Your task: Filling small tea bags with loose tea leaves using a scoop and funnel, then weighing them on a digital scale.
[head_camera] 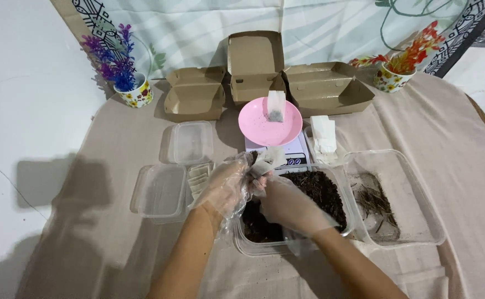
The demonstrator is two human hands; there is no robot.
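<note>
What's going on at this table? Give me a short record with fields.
Left hand: gloved, holding a small white pouch
Right hand: gloved, at the same pouch
Below hands: clear tub of dark loose material
Scale: pink plate bearing one pouch
Right tub: brown twiggy scraps
Back: three open cardboard boxes, two flower pots

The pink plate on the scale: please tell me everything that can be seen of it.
The pink plate is round, shallow and looks like plastic, with small dark specks on its surface. It sits level on a small white scale at the table's middle, in front of the open cardboard boxes. One small white filter bag, dark at the bottom, rests on its far part. Neither gloved hand touches it; both are nearer the camera, above the tub of dark material.
</note>
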